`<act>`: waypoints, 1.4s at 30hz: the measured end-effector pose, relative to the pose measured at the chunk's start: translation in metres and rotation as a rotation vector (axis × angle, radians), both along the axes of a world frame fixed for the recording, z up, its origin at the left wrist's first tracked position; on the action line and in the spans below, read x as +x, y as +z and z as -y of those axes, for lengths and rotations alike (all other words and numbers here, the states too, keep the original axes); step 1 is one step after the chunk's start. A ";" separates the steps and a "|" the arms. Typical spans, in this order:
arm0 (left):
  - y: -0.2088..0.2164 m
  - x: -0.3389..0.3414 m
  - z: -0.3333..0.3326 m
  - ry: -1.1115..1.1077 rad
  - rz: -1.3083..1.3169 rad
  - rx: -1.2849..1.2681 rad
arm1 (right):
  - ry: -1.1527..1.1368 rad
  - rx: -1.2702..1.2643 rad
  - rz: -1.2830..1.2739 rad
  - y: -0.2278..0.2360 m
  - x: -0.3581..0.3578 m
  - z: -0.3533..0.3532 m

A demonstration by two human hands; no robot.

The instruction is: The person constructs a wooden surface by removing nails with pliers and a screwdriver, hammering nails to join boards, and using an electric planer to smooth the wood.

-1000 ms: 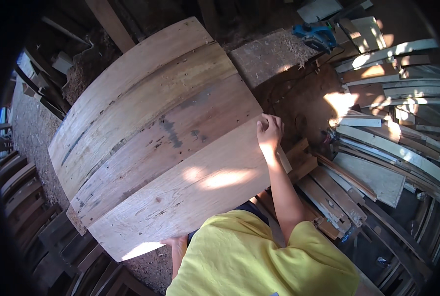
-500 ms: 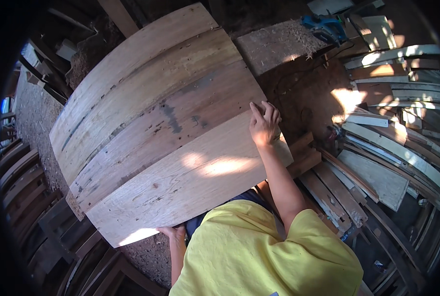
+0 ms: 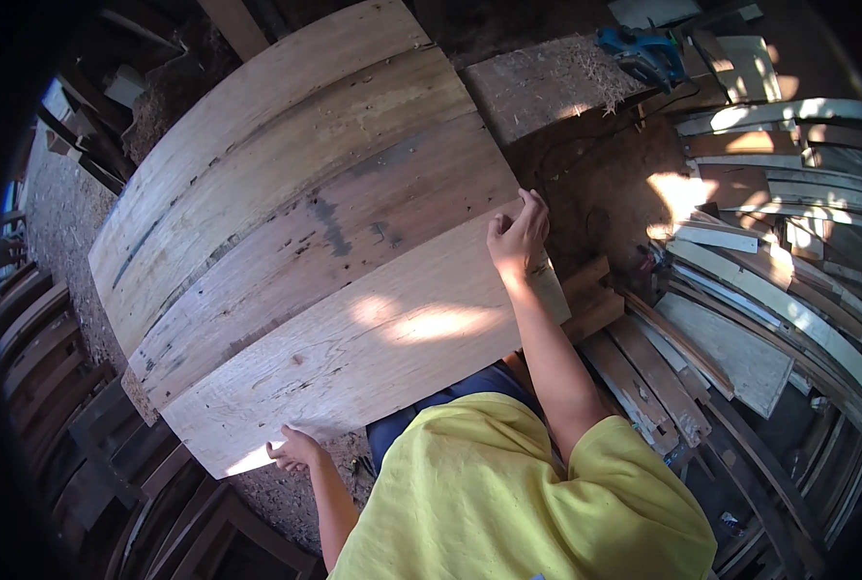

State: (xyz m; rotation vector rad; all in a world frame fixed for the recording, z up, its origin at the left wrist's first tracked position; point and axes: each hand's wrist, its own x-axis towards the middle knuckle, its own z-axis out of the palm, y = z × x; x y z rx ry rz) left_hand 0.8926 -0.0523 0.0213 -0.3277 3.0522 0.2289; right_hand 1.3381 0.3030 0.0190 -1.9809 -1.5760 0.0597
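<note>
Pale wooden board (image 3: 353, 343), dark-knotted, sun-patched; hands (image 3: 298, 451) (image 3: 519, 240) curled at edges, cannot tell whether pinching it.

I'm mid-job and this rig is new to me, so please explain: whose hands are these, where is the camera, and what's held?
No machine here: these are a person's bare hands. A wide fisheye camera on the head looks down, so straight edges bend near the rim. Four boards lie side by side. The left hand is at the front edge of the nearest board; the right hand is at its right end. How firm either grip is, I can't tell. Beyond sits a blue power tool.
</note>
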 end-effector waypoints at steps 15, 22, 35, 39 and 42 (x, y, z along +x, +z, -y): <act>-0.010 0.173 -0.248 -0.576 0.372 0.098 | 0.257 -0.567 -0.838 -0.002 0.075 -0.063; -0.025 0.146 -0.243 -0.647 0.454 -0.033 | 0.381 -0.593 -0.635 -0.016 0.092 -0.086; -0.039 0.123 -0.246 -0.573 0.417 -0.191 | 0.464 -0.692 -0.297 0.010 0.087 -0.092; -0.028 0.146 -0.261 -0.530 0.395 -0.165 | 0.493 -0.670 -0.329 0.007 0.114 -0.110; -0.029 0.166 -0.255 -0.516 0.271 -0.073 | 0.441 -0.511 -0.530 0.025 0.150 -0.127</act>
